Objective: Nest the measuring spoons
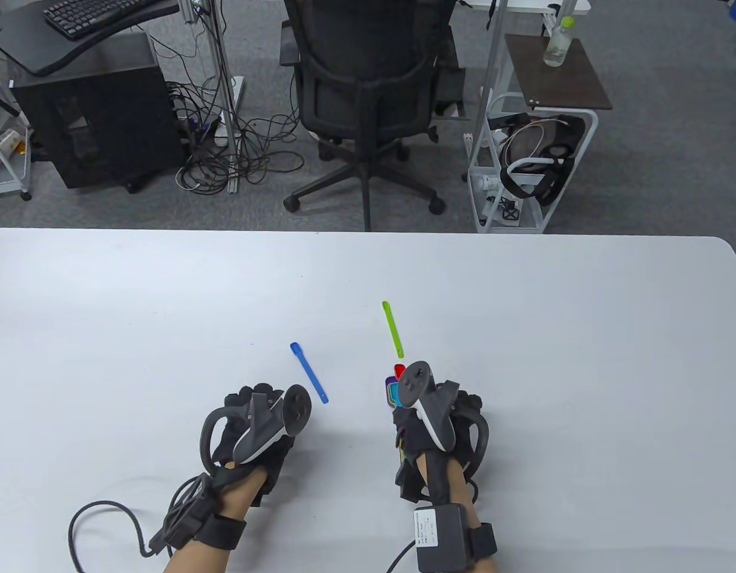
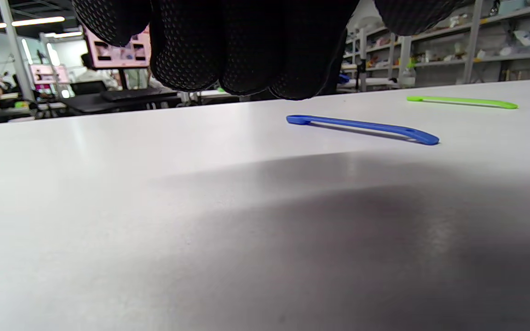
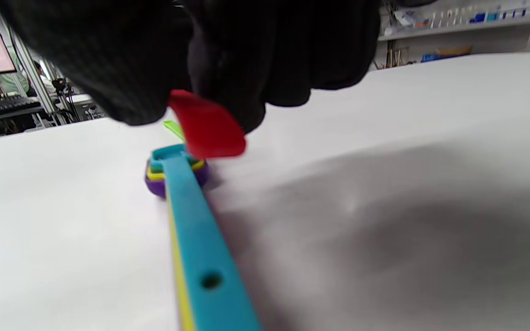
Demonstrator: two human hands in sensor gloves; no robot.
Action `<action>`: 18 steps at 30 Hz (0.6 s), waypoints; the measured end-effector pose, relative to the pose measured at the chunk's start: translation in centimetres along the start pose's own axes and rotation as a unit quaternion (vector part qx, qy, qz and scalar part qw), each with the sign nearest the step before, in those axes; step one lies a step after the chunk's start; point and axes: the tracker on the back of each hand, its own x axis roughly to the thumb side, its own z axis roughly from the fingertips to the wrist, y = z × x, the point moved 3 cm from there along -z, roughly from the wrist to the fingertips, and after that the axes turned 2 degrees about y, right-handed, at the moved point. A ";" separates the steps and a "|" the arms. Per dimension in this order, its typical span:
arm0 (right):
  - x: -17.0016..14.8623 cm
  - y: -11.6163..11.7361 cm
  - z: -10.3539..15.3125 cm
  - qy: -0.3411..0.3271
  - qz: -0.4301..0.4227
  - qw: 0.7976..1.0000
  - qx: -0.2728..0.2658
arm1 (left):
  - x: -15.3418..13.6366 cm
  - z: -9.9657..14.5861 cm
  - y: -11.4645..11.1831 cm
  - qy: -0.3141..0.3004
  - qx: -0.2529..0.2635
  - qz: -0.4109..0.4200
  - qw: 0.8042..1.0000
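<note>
Nested stack (image 3: 177,174): teal in yellow in purple, lower-centre surface (image 1: 523,310) | right hand (image 1: 439,418) grip pinches red spoon (image 3: 205,126) above | blue spoon (image 1: 308,372), green spoon (image 1: 393,329) loose, diagonal | left hand (image 1: 254,427) grip: cannot tell.

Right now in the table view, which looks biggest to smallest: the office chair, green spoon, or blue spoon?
1. office chair
2. and 3. blue spoon and green spoon look about alike in length, so I can't rank them.

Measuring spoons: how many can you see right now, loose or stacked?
6. Blue plastic spoon and green plastic spoon lie loose on the table. Purple, yellow and teal spoons sit nested; the right hand holds the red spoon above them. The stack may hide more.
</note>
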 end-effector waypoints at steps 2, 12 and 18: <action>-0.1 0.2 0.0 0.007 0.018 1.000 -0.004 | 0.2 0.2 0.5 -0.005 0.012 0.008 1.000; 0.3 1.1 0.7 -0.004 0.019 1.000 0.010 | 0.4 -0.2 0.2 -0.001 0.002 0.000 1.000; 1.1 1.4 1.2 -0.011 0.049 0.999 0.000 | -0.1 -0.4 0.1 0.006 -0.001 0.002 1.000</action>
